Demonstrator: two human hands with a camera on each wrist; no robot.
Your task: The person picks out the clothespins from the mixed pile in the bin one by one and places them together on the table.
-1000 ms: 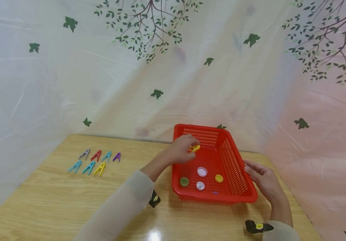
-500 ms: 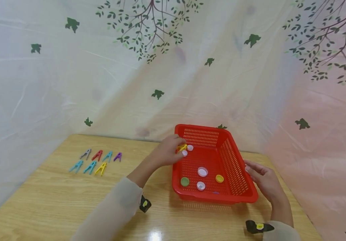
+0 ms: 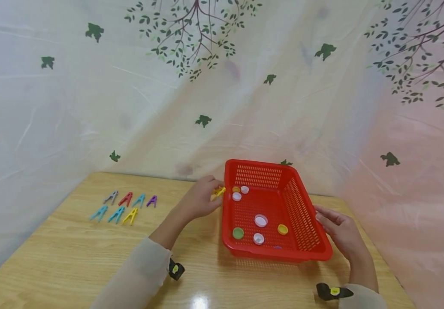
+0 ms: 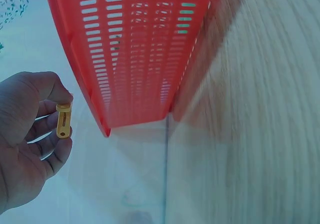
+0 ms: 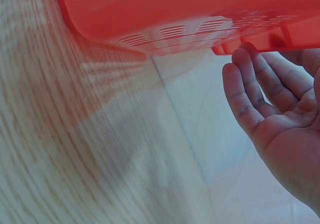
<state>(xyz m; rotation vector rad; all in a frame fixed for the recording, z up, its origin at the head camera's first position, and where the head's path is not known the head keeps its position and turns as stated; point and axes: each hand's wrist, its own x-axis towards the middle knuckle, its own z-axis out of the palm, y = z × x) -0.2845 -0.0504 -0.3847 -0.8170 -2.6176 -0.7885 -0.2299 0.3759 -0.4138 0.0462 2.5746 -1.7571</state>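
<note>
A yellow clothespin [image 3: 219, 191] is pinched between the thumb and fingers of my left hand [image 3: 198, 199], just outside the left rim of the red plastic basket [image 3: 227, 214]. In the left wrist view the clothespin [image 4: 64, 121] shows end-on at the fingertips, apart from the basket wall. My right hand [image 3: 339, 231] touches the basket's right rim with relaxed, nearly straight fingers [image 5: 240, 91]; its thumb is partly hidden by the rim in the right wrist view. Several clothespins stand in two rows on the table's left, including a red one [image 3: 125, 199] and a yellow one [image 3: 130, 216].
Several bottle caps lie on the basket floor, among them a green cap [image 3: 238, 233], a yellow cap [image 3: 282, 229] and a white cap [image 3: 261, 220]. The wooden table [image 3: 90, 257] ends at a leaf-patterned curtain [image 3: 160, 128] behind and to the right.
My left hand has moved left with the yellow clothespin, from over the basket to outside its left rim. Caps at the basket's far left have come into view. My right hand stays at the rim.
</note>
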